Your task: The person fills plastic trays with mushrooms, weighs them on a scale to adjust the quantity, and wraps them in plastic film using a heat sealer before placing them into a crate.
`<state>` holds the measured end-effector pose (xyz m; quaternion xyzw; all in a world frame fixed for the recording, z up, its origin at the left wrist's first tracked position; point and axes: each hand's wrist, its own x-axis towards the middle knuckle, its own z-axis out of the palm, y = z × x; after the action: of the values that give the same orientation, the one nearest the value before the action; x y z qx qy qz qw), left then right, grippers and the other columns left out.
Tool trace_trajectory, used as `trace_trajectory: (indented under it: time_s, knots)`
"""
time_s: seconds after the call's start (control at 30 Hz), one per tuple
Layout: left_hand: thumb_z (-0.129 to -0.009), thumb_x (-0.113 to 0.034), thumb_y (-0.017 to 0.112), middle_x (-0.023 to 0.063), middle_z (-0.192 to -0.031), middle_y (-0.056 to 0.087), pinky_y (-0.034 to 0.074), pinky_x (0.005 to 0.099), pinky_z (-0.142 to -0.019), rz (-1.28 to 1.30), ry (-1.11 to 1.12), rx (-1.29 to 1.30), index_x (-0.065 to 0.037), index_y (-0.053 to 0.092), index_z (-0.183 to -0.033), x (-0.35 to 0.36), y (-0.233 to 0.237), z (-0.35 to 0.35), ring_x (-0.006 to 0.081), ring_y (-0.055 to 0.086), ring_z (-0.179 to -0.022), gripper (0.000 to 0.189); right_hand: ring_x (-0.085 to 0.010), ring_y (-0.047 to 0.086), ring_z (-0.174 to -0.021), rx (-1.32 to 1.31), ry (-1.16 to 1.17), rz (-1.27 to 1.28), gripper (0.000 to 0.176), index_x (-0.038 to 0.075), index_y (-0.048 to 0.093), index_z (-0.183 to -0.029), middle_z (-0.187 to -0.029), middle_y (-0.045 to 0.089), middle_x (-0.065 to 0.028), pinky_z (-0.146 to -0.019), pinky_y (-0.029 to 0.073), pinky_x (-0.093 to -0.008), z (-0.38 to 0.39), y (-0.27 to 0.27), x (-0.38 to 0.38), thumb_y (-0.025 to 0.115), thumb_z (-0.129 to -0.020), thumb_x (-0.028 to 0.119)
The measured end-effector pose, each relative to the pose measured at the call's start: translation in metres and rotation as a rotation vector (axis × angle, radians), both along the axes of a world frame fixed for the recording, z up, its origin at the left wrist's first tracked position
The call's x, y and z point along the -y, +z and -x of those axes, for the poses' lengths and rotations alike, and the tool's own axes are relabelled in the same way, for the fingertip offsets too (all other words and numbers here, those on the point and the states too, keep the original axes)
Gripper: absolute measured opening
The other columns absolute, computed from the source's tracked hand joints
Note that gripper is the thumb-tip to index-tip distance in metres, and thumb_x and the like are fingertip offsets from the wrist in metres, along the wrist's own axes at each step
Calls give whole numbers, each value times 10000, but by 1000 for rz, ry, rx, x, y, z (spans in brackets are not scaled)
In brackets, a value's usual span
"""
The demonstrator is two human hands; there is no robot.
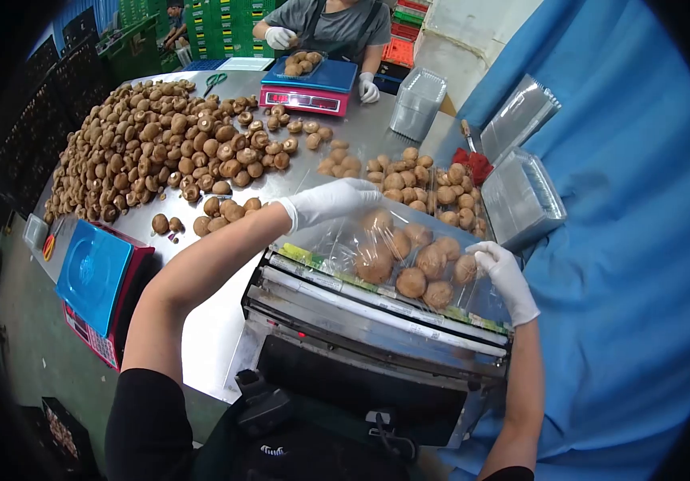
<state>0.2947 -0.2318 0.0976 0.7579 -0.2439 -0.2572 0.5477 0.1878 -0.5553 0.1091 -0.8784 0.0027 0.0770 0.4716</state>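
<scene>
Covering the mushroom tray (413,260) atop the wrapping machine (377,337), cling film (337,240) was held in the right hand (505,276) closed grip; left hand (329,200) grip could not be determined. Film judged thin, tearable: hold edges.

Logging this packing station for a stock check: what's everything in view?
held tray: one, clear, on wrapper, under film
wrapper: one, steel-black, nearest
loose mushrooms: big pile, brown, table left
filled trays: two, clear, table right
scales: two, blue-red, near left and far
empty trays: three stacks, clear, right
scissors: one, green, far table
crates: many, green, back
co-worker: one, grey shirt, far scale
left hand: white glove, on film
right hand: white glove, grips tray end
</scene>
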Motion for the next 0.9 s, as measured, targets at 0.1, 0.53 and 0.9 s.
trace_trajectory:
  time_s: [0.1, 0.53, 0.9]
  knots:
    - [-908, -306, 512, 73, -1084, 580, 445, 271, -816, -69, 165, -312, 0, 531, -1173, -3, 10, 1, 144, 549, -928, 405, -119, 573, -799, -262, -53, -210, 250, 10, 587, -1053, -939, 609, -41, -702, 462, -241, -1, -2, 12, 488, -902, 182]
    - [-892, -244, 557, 59, -778, 637, 499, 223, -519, -67, 379, -299, 2, 626, -858, -32, -18, 42, 126, 610, -602, 258, -134, 549, -763, 67, 132, 176, 341, -45, 617, -861, -836, 609, -30, -664, 421, -252, 23, -16, 30, 538, -901, 285]
    - [-919, -336, 475, 55, -781, 619, 449, 253, -555, -34, 571, 164, 28, 591, -1000, -5, -52, 45, 115, 572, -626, 391, -70, 417, -427, 57, -454, -218, 299, 54, 520, -739, -618, 530, -14, -378, 316, -229, 48, -37, -16, 422, -949, 243]
